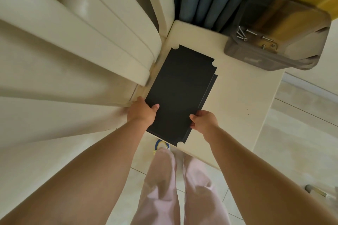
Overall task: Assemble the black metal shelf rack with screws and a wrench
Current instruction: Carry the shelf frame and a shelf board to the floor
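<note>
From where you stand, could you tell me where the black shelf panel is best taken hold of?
Probably at its two long edges near the close end, as the left hand and right hand grip the black shelf panel now. It lies flat on the table, with notched corners, so the straight, folded side edges offer the firmer hold.

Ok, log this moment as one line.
stage: positioning shelf panel on table | left hand: grips panel | right hand: grips panel | screws: in clear bin

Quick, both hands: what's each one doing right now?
Left hand: grips the left edge of the black shelf panel.
Right hand: grips the panel's right edge.
</note>
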